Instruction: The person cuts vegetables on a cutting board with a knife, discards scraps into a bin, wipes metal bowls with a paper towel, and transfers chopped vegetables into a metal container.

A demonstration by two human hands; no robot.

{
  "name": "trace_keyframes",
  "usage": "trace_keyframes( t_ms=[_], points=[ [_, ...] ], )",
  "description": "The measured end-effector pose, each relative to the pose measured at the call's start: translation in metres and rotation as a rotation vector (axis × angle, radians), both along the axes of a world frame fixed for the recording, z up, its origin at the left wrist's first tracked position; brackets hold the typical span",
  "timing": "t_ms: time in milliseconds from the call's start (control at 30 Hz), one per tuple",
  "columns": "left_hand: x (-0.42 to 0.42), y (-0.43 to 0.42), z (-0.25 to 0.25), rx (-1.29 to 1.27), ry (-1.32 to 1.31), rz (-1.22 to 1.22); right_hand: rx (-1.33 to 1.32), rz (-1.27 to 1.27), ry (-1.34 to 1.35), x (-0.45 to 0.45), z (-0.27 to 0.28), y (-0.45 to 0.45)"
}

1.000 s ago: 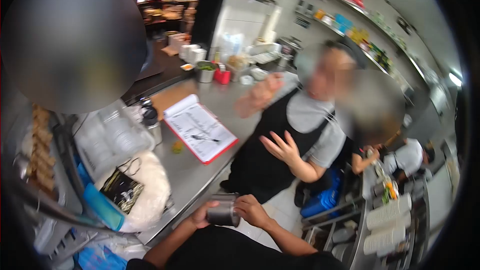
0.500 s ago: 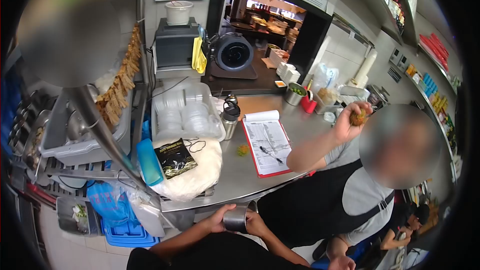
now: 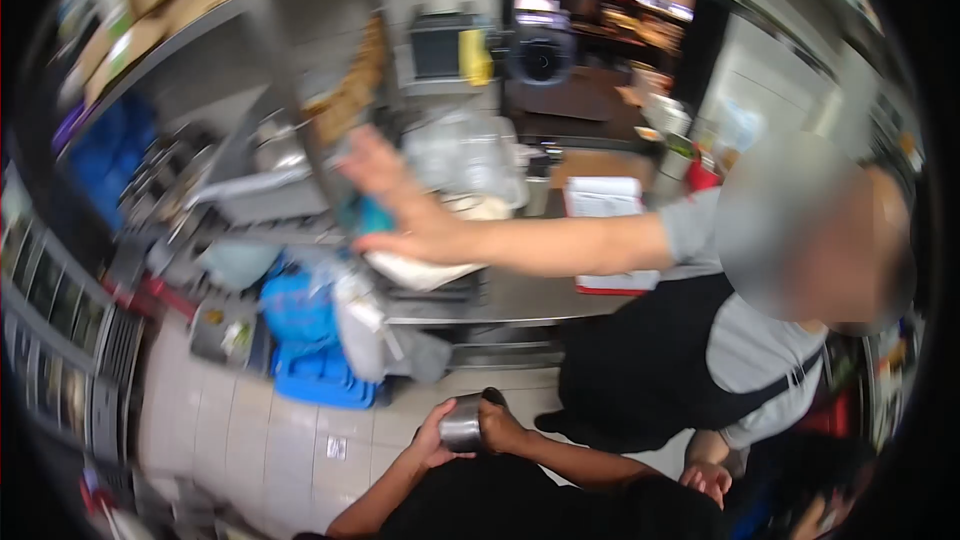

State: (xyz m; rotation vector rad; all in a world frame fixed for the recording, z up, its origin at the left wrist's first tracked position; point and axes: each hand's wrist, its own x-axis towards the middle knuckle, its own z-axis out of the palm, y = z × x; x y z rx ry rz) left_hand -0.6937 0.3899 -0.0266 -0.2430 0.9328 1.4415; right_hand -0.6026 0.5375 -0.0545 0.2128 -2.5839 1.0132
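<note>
A short steel cup (image 3: 461,424) is held in front of my black shirt, tipped on its side. My left hand (image 3: 432,437) wraps round its left end, fingers closed on the metal. At the opposite end my right hand (image 3: 498,428) grips the cup; some of its fingers are hidden, perhaps by the rim. What is inside the cup cannot be seen. Across the view above reaches a co-worker's arm (image 3: 560,243), with an open hand (image 3: 415,210) blurred by motion. That person's other hand (image 3: 708,480) hangs low on the right.
A steel counter (image 3: 525,292) bears a red clipboard (image 3: 605,198) and a tub of clear plastic containers (image 3: 465,155). Below the left shelving are a blue lid or bin (image 3: 320,377) and bags (image 3: 298,298). The co-worker's black apron (image 3: 640,360) is close on my right.
My view has swung left and down, showing more floor. The co-worker's raised hand, which held a small brownish round thing, now stretches left, open. Both my hands still hold the cup.
</note>
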Motion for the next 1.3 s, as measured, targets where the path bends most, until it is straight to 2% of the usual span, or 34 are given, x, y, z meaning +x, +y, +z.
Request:
trace_keyframes(
  t_ms=[67,133,167,200,233,267,300,367,400,467,500,533,567,600,667,700,733,800,833,867,900,933,967,1000,1033,1067,1133,1167,1267,1300],
  points=[
    [0.013,-0.025,-0.006,0.008,0.044,0.075,-0.096,-0.072,-0.233,0.002,-0.008,-0.021],
    [0.022,-0.050,-0.022,0.106,0.115,0.141,-0.314,-0.171,-0.510,0.002,0.001,-0.041],
    [0.030,-0.062,-0.029,0.116,0.173,0.188,-0.168,0.001,-0.613,0.004,0.018,-0.046],
    [0.037,-0.072,-0.034,0.130,0.238,0.220,-0.191,0.137,-0.564,0.006,-0.005,-0.050],
    [0.046,-0.075,-0.017,0.184,0.348,0.373,-0.221,0.276,-0.519,0.006,-0.015,-0.056],
    [0.050,-0.086,-0.022,0.193,0.343,0.382,-0.248,0.529,-0.322,0.007,-0.022,-0.056],
    [0.053,-0.101,-0.029,0.235,0.437,0.369,-0.235,0.529,-0.330,0.011,-0.032,-0.063],
    [0.059,-0.127,-0.035,0.286,0.539,0.363,-0.499,0.592,-0.841,0.011,-0.062,-0.078],
    [0.063,-0.144,-0.035,0.283,0.571,0.395,-0.489,0.594,-0.835,0.012,-0.060,-0.095],
    [0.067,-0.177,-0.026,0.290,0.610,0.480,-1.169,0.280,-1.152,0.013,-0.031,-0.150],
    [0.069,-0.196,-0.031,0.280,0.601,0.514,-1.580,0.183,-1.086,0.011,0.003,-0.185],
    [0.070,-0.211,-0.029,0.274,0.584,0.542,-1.757,0.265,-1.011,0.007,-0.001,-0.203],
    [0.074,-0.225,-0.028,0.243,0.529,0.589,-1.718,0.191,-1.007,0.005,-0.006,-0.221],
    [0.077,-0.239,-0.032,0.256,0.517,0.537,-1.689,0.104,-0.993,0.003,-0.002,-0.239],
    [0.087,-0.265,-0.048,0.237,0.440,0.660,-1.489,-0.012,-0.853,0.009,0.025,-0.267],
    [0.091,-0.275,-0.046,0.238,0.466,0.647,-1.041,-0.032,-0.742,0.011,0.010,-0.275],
    [0.096,-0.282,-0.045,0.256,0.451,0.601,-1.042,-0.078,-0.658,0.013,0.018,-0.287],
    [0.102,-0.301,-0.039,0.224,0.538,0.593,-0.880,-0.067,-0.814,0.030,0.054,-0.293],
    [0.105,-0.307,-0.026,0.185,0.585,0.556,-0.823,-0.003,-0.886,0.039,0.010,-0.300],
    [0.107,-0.311,-0.013,0.179,0.616,0.483,-0.742,0.075,-0.815,0.049,-0.007,-0.301],
    [0.107,-0.313,-0.023,0.187,0.652,0.442,-0.664,0.145,-0.739,0.059,-0.024,-0.303],
    [0.107,-0.314,-0.030,0.234,0.746,0.364,-0.538,0.243,-0.554,0.072,-0.012,-0.303],
    [0.106,-0.315,-0.053,0.261,0.870,0.341,-0.638,0.267,-0.590,0.077,-0.014,-0.301],
    [0.113,-0.311,-0.040,0.282,0.805,0.361,-0.741,0.310,-0.637,0.082,-0.016,-0.301],
    [0.112,-0.306,-0.035,0.313,0.756,0.352,-1.052,0.225,-0.686,0.088,0.003,-0.307],
    [0.113,-0.305,-0.031,0.329,0.705,0.349,-1.037,0.178,-0.735,0.094,0.045,-0.306],
    [0.115,-0.300,-0.010,0.425,0.563,0.347,-1.396,0.143,-0.781,0.087,0.040,-0.312],
    [0.115,-0.298,-0.020,0.418,0.518,0.350,-1.466,0.129,-0.742,0.087,0.041,-0.312],
    [0.116,-0.300,-0.038,0.397,0.445,0.342,-1.313,0.000,-0.694,0.082,0.021,-0.314],
    [0.118,-0.300,-0.034,0.376,0.417,0.342,-1.015,-0.249,-0.702,0.083,0.065,-0.318]
  ],
)
